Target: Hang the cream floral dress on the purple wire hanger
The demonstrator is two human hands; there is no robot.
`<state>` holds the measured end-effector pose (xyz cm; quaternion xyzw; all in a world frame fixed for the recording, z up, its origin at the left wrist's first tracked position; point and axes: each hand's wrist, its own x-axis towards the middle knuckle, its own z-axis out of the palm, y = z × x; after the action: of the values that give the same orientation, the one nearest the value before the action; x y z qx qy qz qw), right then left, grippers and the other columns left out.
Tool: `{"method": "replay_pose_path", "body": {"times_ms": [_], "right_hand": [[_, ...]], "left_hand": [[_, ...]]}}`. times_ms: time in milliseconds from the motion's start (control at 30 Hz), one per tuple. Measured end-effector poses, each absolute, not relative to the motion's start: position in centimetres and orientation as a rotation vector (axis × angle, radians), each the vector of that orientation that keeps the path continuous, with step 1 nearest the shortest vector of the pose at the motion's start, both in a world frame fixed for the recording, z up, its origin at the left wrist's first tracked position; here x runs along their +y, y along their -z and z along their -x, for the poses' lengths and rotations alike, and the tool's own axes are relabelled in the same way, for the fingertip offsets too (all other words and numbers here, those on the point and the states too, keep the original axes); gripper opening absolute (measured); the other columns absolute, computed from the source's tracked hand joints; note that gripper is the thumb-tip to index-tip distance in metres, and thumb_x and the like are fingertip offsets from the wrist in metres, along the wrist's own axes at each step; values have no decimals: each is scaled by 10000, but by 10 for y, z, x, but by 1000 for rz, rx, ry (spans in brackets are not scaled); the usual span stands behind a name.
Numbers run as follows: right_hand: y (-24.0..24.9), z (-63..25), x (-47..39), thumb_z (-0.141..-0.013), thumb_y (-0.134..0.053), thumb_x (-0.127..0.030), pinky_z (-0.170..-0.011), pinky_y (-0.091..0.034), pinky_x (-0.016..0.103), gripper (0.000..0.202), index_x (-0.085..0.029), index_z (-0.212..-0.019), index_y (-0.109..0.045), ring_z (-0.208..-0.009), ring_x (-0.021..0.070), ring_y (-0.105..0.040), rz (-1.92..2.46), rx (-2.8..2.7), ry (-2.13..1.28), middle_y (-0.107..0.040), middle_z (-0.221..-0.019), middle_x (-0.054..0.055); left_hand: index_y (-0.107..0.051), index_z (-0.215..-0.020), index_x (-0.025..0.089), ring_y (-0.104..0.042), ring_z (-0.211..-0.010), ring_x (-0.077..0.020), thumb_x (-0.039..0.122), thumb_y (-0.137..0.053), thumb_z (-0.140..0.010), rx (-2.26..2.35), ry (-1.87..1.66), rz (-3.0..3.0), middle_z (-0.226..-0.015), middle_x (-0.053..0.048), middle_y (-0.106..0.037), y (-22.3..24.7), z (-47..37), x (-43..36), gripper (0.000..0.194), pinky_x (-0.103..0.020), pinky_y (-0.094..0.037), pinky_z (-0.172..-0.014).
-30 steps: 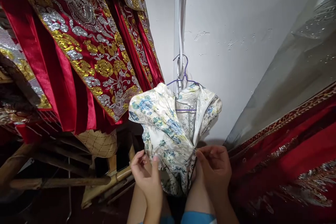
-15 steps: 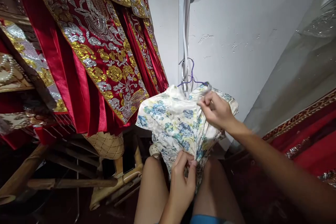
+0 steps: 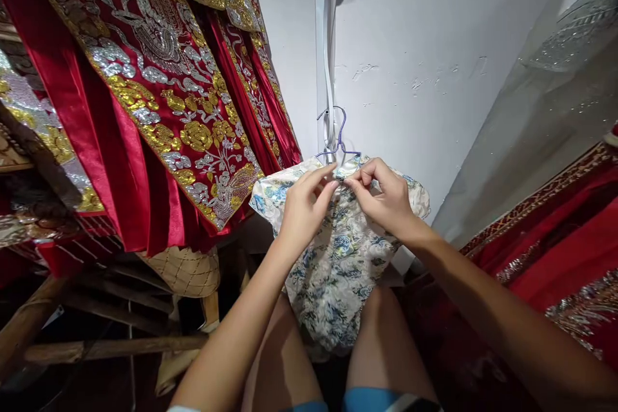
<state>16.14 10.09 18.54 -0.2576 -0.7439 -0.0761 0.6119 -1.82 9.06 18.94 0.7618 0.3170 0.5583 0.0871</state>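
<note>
A white floral dress (image 3: 342, 251) with blue and green flowers hangs on a purple hanger (image 3: 342, 135) in front of me. At its neckline, my left hand (image 3: 309, 203) pinches the collar between thumb and fingers from the left. Close beside it, my right hand (image 3: 381, 196) pinches the other side of the collar. Both sets of fingertips nearly meet at the front opening; any small fastener there is too small to make out. The lower part of the dress hangs between my knees.
Red gowns with gold and silver embroidery (image 3: 193, 116) hang at the left. Below them stands a bamboo frame (image 3: 116, 347). A white strap (image 3: 328, 51) runs down the wall behind the hanger. Clear plastic (image 3: 526, 96) and red beaded fabric (image 3: 570, 257) are on the right.
My left hand has risen from the lower front of the dress to the collar. My right hand has moved slightly left to meet it. The dress front now lies flatter and closer together.
</note>
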Motion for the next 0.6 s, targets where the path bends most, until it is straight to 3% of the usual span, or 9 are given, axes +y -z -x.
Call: {"method": "replay_pose_path", "body": {"times_ms": [133, 333, 500, 600], "right_hand": [[-189, -165, 107, -891, -557, -46, -637, -446, 285, 338, -240, -706, -350, -718, 155, -587, 523, -1794, 218, -445, -726, -22], [-143, -162, 119, -824, -456, 26, -599, -389, 275, 332, -241, -686, -316, -674, 150, -450, 545, -2090, 89, -420, -740, 0], [-111, -160, 103, -879, -503, -67, -669, -469, 279, 356, -245, -662, -284, -695, 147, -503, 553, -1977, -172, -396, -751, -6], [-112, -154, 87, -901, -534, -117, -626, -461, 286, 403, -245, -636, -259, -670, 156, -518, 588, -1876, -215, -417, -715, -4]], "left_hand": [[-687, -857, 164, -627, -771, -167, 189, -581, -953, 982, -1693, -2348, -807, -37, -697, -206, 0, 110, 146, -284, -464, -730], [-673, -849, 161, -607, -717, -139, 197, -589, -941, 1027, -1937, -2082, -788, -14, -685, -228, 12, 128, 130, -263, -451, -693], [-670, -781, 113, -547, -766, -92, 83, -643, -904, 1034, -2039, -1159, -762, 26, -631, -220, 77, 160, 129, -207, -427, -765], [-562, -709, 127, -468, -621, -63, 6, -481, -972, 963, -1999, -749, -633, 49, -517, -194, 106, 168, 300, -192, -436, -699]]}}
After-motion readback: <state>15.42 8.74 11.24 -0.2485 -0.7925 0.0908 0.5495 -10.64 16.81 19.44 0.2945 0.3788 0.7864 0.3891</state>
